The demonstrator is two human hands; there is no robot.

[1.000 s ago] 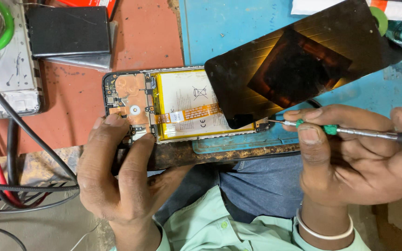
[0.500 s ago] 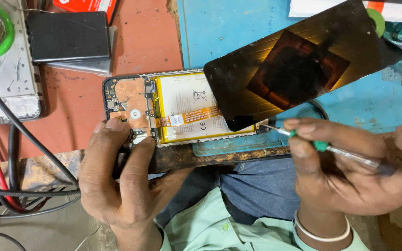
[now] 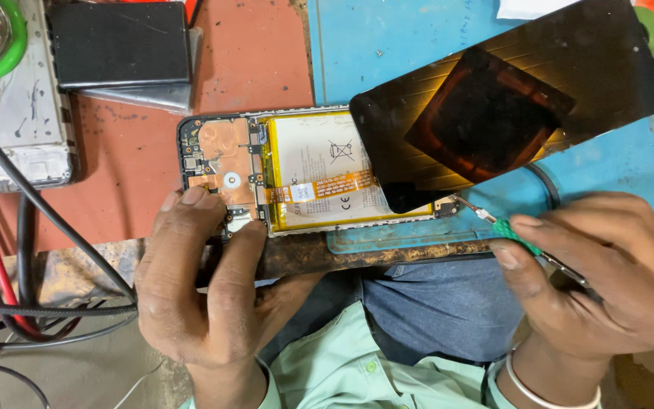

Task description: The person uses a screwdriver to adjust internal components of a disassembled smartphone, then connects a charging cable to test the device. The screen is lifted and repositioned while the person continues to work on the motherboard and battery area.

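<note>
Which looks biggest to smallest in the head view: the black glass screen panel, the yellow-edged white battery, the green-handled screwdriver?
1. Black glass screen panel
2. Yellow-edged white battery, partly hidden under the panel
3. Green-handled screwdriver, mostly hidden in the right hand

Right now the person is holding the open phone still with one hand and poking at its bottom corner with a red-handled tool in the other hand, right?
Not quite: the handle is green, not red. The head view shows the right hand holding a green-handled tool with its metal tip at the bottom corner of the open phone, while the left hand steadies the phone's other end.
</note>
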